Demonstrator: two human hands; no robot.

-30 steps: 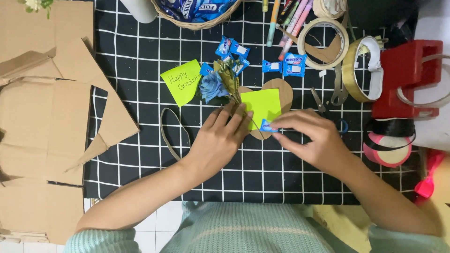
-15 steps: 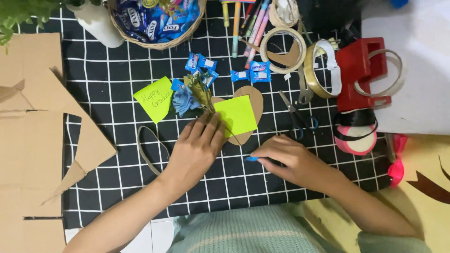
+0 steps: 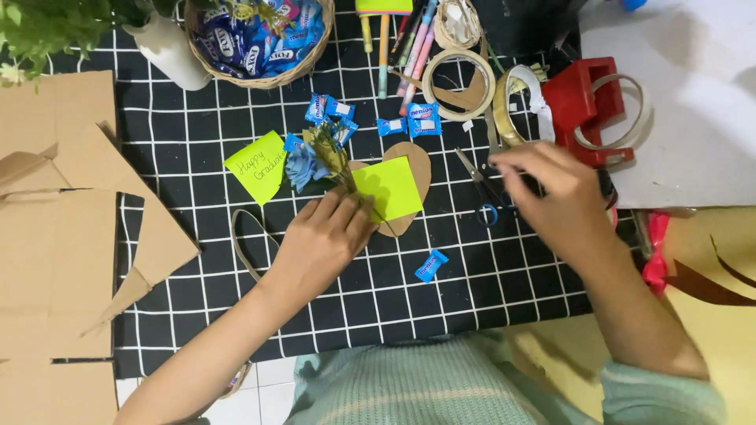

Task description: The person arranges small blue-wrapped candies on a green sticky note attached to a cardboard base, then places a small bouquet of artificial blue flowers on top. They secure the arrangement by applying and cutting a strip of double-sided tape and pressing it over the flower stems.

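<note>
My left hand presses down on the stems of a small blue paper flower bunch and the edge of a lime sticky note, both lying on a brown cardboard heart. My right hand hovers over the blue-handled scissors near a red tape dispenser, fingers loosely curled with nothing seen in them. A blue wrapped candy lies on the black grid cloth between my hands.
A second lime note lies left of the flowers. More blue candies, tape rolls, pens, a candy basket and a white vase sit at the back. Cardboard pieces cover the left.
My right hand let go of the blue candy, which now lies on the cloth, and moved up and right to the scissors. My left hand stayed on the flower stems.
</note>
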